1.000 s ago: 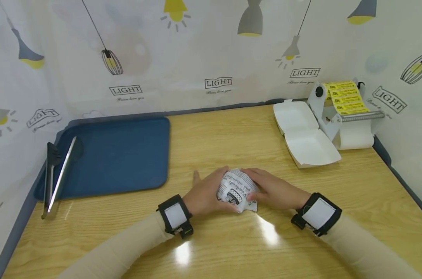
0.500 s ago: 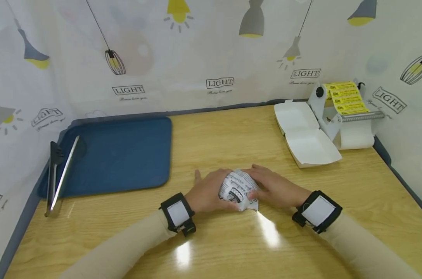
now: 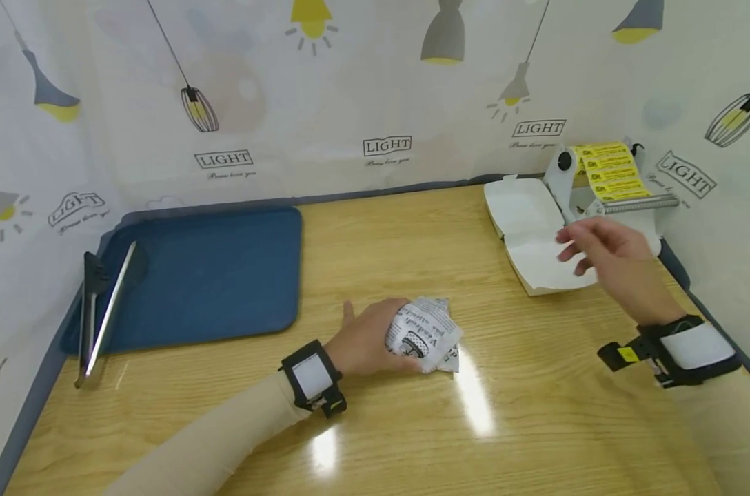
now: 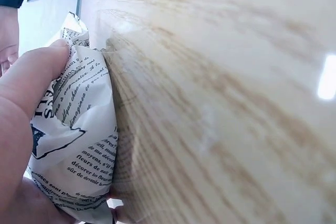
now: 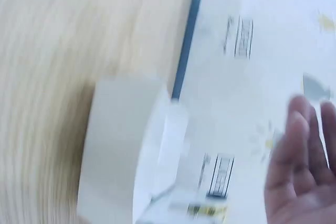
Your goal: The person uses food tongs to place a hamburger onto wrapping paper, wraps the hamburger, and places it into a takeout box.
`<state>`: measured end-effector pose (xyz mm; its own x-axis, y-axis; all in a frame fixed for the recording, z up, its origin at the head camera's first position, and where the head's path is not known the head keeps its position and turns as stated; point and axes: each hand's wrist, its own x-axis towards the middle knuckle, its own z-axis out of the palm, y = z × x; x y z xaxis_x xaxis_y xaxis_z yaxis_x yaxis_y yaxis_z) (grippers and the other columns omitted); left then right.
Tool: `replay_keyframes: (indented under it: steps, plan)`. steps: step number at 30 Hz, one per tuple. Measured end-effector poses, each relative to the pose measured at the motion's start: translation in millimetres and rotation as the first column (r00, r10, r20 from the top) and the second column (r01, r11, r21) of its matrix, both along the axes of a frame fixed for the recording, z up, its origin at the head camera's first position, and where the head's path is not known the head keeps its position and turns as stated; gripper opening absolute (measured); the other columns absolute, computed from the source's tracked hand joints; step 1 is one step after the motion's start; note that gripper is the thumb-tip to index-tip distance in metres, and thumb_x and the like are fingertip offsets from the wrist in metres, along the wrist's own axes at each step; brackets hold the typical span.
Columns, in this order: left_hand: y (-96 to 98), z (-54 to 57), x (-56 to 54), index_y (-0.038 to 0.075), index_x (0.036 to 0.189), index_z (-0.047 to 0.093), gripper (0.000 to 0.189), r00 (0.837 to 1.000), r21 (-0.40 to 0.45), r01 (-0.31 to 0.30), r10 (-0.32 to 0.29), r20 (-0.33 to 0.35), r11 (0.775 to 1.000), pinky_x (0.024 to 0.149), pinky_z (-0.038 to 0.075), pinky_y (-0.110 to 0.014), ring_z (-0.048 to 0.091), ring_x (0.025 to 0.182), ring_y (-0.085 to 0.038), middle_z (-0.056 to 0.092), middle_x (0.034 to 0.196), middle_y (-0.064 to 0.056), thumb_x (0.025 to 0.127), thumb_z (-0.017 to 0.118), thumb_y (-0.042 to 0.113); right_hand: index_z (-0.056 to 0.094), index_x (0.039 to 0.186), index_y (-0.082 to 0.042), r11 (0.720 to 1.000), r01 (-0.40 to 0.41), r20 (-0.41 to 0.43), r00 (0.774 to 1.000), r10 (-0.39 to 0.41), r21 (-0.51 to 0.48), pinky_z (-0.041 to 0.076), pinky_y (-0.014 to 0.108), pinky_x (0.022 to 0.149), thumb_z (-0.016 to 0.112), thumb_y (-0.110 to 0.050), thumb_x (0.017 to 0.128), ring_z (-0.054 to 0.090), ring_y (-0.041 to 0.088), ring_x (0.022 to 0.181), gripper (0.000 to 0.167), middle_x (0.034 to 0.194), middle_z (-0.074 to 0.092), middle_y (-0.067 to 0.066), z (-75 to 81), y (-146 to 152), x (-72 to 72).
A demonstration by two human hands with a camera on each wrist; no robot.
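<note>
- Change: right hand (image 3: 623, 265) is off the paper-wrapped bundle (image 3: 424, 334); half a second ago it cupped the bundle's right side, now it's at right of frame, in front of the unfolded white carton (image 3: 536, 255) and label dispenser (image 3: 611, 176).
- Right grip: fingers spread, loosely bent, nothing seen in it; right wrist view is blurred but shows it apart from the carton.
- Left hand (image 3: 369, 337): same place as before, just left of frame centre. Grip pinches the bundle, thumb on the near side; far fingers mostly hidden.
- Bundle: on the bench (image 3: 387, 441), just right of and below frame centre, about where it was. Loose paper corners stick out on its right, where the right hand was.
- Meaning (judgement): folding looks mostly done, but no sticker shows on the paper and the wrap looks unfastened; the left hand alone keeps it together, leaving the right free.
- Unchanged: blue tray (image 3: 226, 275) at left, tongs (image 3: 106, 313) across its left end.
</note>
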<state>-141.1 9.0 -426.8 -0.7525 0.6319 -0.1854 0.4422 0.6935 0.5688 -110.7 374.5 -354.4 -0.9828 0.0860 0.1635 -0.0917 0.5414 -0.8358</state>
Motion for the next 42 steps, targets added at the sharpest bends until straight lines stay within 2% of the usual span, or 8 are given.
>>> replay_keyframes:
  steps: [3,7,11,15,22,34,39,42]
  plan:
    - [1.2,1.1,-0.6,0.018,0.155,0.040,0.104,1.000,0.003,0.000,0.000,-0.009,1.000,0.112,-0.003,-0.076,0.043,0.143,-0.025,0.047,0.155,-0.001,0.071,0.088,0.058,0.061,0.115,-0.019,0.969,0.243,0.002,0.970,-0.243,-0.037,0.051,0.014,0.061,0.047,-0.033,0.109,0.062,0.000,0.080,0.021,0.104,0.060,-0.012,5.2,34,-7.0]
    - [3.6,1.1,-1.3,0.019,0.155,0.040,0.103,1.000,0.012,0.009,-0.008,-0.017,1.000,0.112,-0.002,-0.077,0.043,0.143,-0.025,0.047,0.155,-0.001,0.072,0.088,0.056,0.051,0.114,-0.037,0.876,0.483,0.103,0.871,-0.480,-0.001,0.049,0.011,0.058,0.044,-0.038,0.108,0.059,-0.006,0.072,0.010,0.103,0.048,-0.019,0.9,72,-16.9]
    - [7.9,-2.2,-2.1,0.020,0.154,0.041,0.102,1.000,0.011,0.020,-0.020,-0.024,1.000,0.111,-0.001,-0.078,0.044,0.142,-0.025,0.047,0.155,0.000,0.072,0.088,0.057,0.041,0.140,-0.030,0.764,0.644,0.264,0.729,-0.631,0.048,0.051,0.011,0.061,0.040,-0.035,0.108,0.056,-0.009,0.063,0.032,0.105,0.038,-0.020,-10.0,101,-23.2]
    - [12.1,-5.7,-0.7,0.020,0.154,0.041,0.101,0.999,0.009,0.034,-0.033,-0.023,0.999,0.111,-0.002,-0.078,0.044,0.142,-0.024,0.047,0.155,0.000,0.072,0.088,0.057,0.018,0.159,-0.004,0.734,0.676,0.403,0.654,-0.640,0.069,0.057,0.017,0.067,0.034,-0.027,0.109,0.055,-0.007,0.056,0.058,0.121,0.044,0.001,-26.1,119,-20.5]
    - [13.2,-6.5,2.3,0.019,0.155,0.041,0.103,0.999,0.007,0.037,-0.037,-0.021,0.999,0.111,-0.001,-0.078,0.045,0.142,-0.024,0.047,0.155,0.000,0.071,0.088,0.057,0.015,0.156,0.012,0.803,0.585,0.443,0.693,-0.569,0.117,0.059,0.023,0.065,0.033,-0.035,0.108,0.054,-0.004,0.056,0.069,0.127,0.048,0.028,-44.8,123,-12.3]
    - [8.8,-2.9,3.4,0.020,0.156,0.039,0.105,0.999,0.009,0.032,-0.032,-0.013,0.999,0.112,-0.004,-0.076,0.041,0.144,-0.023,0.044,0.157,0.001,0.071,0.088,0.058,0.036,0.153,0.007,0.761,0.600,0.342,0.680,-0.648,0.248,0.048,0.022,0.056,0.039,-0.040,0.107,0.048,0.002,0.065,0.066,0.111,0.056,0.017,-53.7,126,-15.0]
    - [6.3,-2.5,3.5,0.020,0.156,0.039,0.105,0.999,0.026,0.032,-0.031,-0.021,0.999,0.111,-0.003,-0.077,0.041,0.144,-0.024,0.045,0.157,0.000,0.071,0.089,0.057,0.042,0.146,0.013,0.785,0.553,0.372,0.691,-0.619,0.279,0.046,0.030,0.061,0.040,-0.037,0.108,0.050,0.017,0.077,0.063,0.083,0.057,0.003,-51.8,127,-15.4]
    - [5.1,-3.4,3.2,0.020,0.156,0.039,0.105,0.999,0.029,0.032,-0.032,-0.022,0.999,0.111,-0.003,-0.078,0.042,0.143,-0.024,0.046,0.156,0.000,0.071,0.089,0.057,0.042,0.143,0.017,0.798,0.526,0.399,0.691,-0.603,0.295,0.044,0.033,0.062,0.041,-0.034,0.107,0.050,0.027,0.085,0.062,0.084,0.058,0.011,-53.6,128,-13.9]
